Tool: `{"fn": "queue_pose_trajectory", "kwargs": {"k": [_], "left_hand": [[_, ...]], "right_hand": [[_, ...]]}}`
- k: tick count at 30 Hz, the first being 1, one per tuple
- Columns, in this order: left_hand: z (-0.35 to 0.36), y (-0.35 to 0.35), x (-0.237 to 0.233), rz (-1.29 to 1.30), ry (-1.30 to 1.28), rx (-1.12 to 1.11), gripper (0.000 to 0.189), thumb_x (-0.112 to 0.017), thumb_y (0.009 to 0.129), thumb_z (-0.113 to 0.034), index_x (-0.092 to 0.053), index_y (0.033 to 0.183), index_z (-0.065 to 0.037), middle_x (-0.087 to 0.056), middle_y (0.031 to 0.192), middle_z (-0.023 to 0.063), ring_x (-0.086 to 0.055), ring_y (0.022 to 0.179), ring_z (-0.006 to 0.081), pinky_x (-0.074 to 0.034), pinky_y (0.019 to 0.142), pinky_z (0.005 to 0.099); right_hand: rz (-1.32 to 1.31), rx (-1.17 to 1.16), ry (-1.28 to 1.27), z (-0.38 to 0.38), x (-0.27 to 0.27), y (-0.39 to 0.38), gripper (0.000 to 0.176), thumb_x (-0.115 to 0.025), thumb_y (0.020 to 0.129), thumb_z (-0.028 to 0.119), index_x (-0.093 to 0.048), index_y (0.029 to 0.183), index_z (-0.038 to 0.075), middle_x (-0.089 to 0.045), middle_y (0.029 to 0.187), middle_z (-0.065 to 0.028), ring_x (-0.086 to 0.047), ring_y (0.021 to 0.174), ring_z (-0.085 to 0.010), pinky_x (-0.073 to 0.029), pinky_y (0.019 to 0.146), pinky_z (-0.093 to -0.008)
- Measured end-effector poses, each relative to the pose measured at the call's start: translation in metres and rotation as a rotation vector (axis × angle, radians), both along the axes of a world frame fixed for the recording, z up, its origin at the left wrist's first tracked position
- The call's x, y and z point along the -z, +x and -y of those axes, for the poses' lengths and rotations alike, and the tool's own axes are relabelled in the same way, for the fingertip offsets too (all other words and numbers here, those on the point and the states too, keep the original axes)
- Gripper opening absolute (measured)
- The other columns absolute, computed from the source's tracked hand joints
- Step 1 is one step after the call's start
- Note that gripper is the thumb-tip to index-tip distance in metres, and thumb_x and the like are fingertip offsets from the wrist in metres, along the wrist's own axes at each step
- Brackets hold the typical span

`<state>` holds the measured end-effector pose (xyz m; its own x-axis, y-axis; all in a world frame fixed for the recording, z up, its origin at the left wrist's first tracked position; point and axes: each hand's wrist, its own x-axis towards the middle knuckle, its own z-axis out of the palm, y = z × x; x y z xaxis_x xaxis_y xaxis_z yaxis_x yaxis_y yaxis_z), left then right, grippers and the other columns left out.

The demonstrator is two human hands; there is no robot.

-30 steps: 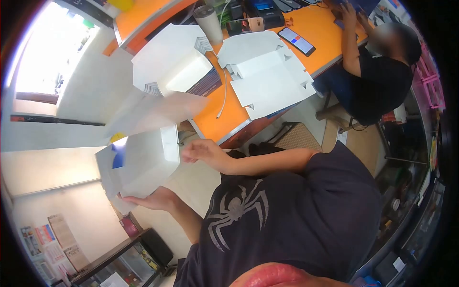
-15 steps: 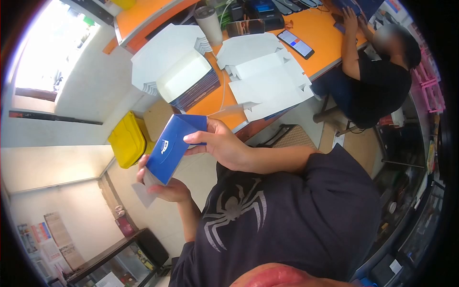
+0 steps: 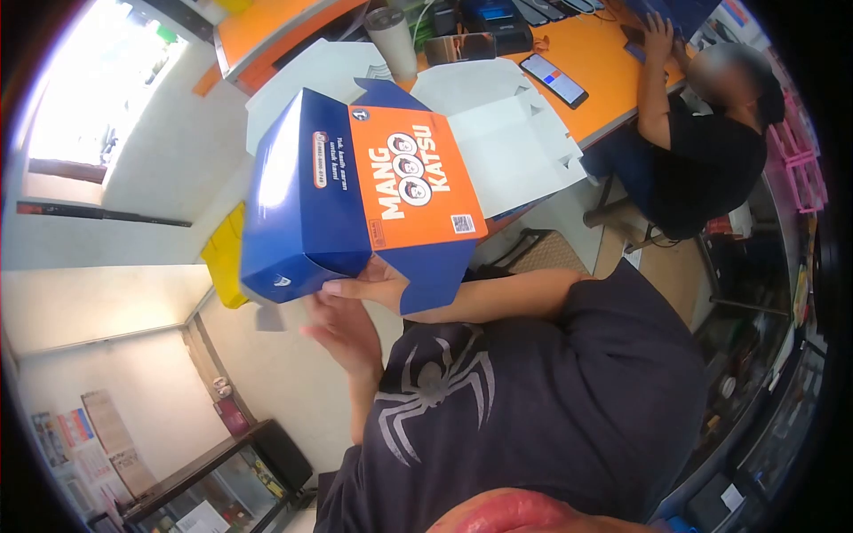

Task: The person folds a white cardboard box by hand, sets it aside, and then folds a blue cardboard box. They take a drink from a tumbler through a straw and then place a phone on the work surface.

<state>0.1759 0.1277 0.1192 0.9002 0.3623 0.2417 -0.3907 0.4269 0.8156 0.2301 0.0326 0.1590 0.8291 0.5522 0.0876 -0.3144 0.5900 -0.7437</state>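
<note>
A food carton (image 3: 409, 178), dark blue with an orange lid panel reading "MANG KATSU", is tilted in front of my chest with its side flaps sticking out. My right hand (image 3: 378, 280) grips its near end, thumb on the blue end wall and the other fingers partly hidden by a flap. Just below that end is my left hand (image 3: 345, 333), off the carton or barely touching it, its slightly blurred fingers apart. A pale flap (image 3: 270, 317) hangs from the carton's lower left corner. Beyond it, a flat white carton blank (image 3: 506, 115) lies on the orange table (image 3: 597, 107).
More white carton sheets (image 3: 311, 75) lie stacked behind the held carton. A phone (image 3: 555, 82), a second phone (image 3: 459, 49) and a tumbler (image 3: 391, 43) are on the table. A yellow object (image 3: 224, 258) stands left. A seated person (image 3: 711, 151) is at right.
The carton has swung up and turned, from showing its narrow blue end to showing its printed lid and side. My left hand has come away from the carton's far end toward me.
</note>
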Motion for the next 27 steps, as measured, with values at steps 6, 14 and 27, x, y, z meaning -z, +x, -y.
{"fn": "queue_pose_trajectory", "kwargs": {"k": [6,14,27], "left_hand": [[-0.027,0.01,-0.037,0.084,0.083,-0.219,0.039,-0.044,0.095,-0.025,-0.043,0.122,0.004,-0.053,0.118,0.0136,-0.054,0.104,0.0232,-0.043,0.091,0.0389],[-0.073,0.003,-0.04,0.177,0.265,-0.282,0.049,-0.062,0.085,-0.024,-0.045,0.121,0.003,-0.052,0.119,0.0138,-0.051,0.109,0.0254,-0.04,0.096,0.0426],[-0.049,0.006,-0.046,0.215,0.307,-0.392,0.037,-0.059,0.084,-0.007,-0.045,0.117,0.004,-0.057,0.11,0.0143,-0.058,0.097,0.0239,-0.05,0.085,0.0375]], "right_hand": [[-0.218,-0.073,0.106,-0.001,0.001,0.009,0.042,-0.067,0.08,0.016,-0.049,0.115,0.002,-0.056,0.107,-0.009,-0.052,0.104,-0.0174,-0.041,0.092,-0.0302],[-0.28,-0.253,0.233,0.019,-0.028,0.0,0.022,-0.063,0.083,0.013,-0.055,0.101,0.004,-0.059,0.089,-0.0051,-0.058,0.082,-0.0139,-0.048,0.073,-0.0281],[-0.382,-0.387,0.445,0.001,-0.009,0.006,0.026,-0.061,0.085,0.016,-0.054,0.11,0.01,-0.06,0.096,0.0017,-0.058,0.085,-0.0099,-0.045,0.059,-0.025]]}}
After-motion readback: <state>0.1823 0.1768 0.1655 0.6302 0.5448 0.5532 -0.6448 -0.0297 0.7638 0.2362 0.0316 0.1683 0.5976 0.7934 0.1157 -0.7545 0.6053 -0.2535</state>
